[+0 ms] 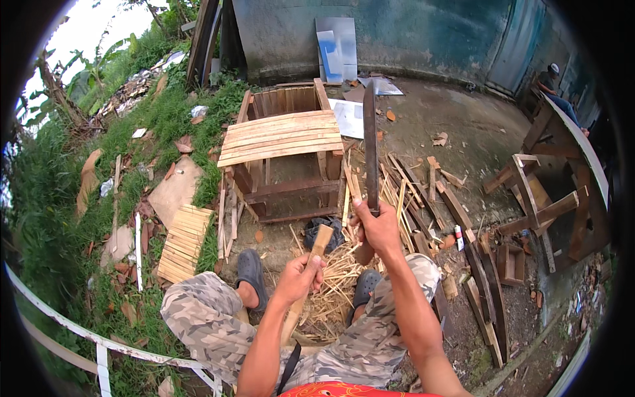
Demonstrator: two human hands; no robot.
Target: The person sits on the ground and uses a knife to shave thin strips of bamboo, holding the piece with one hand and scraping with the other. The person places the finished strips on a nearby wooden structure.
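My right hand [376, 228] grips the handle of a long dark machete [370, 142], whose blade points up and away from me. My left hand [299, 272] holds a flat wooden stick [320, 242] upright between my knees, its top end just left of the machete hand. Pale wood shavings and thin splints [334, 288] lie heaped on the ground under both hands. I sit with camouflage trousers and dark clogs [251, 270] on my feet.
A slatted wooden stool or crate [281, 139] stands ahead of me. Loose planks and offcuts [423, 192] litter the ground to the right, beside wooden frames [529, 198]. Grass with scraps and a slat panel [182, 241] lies left. A person [552, 83] sits far right.
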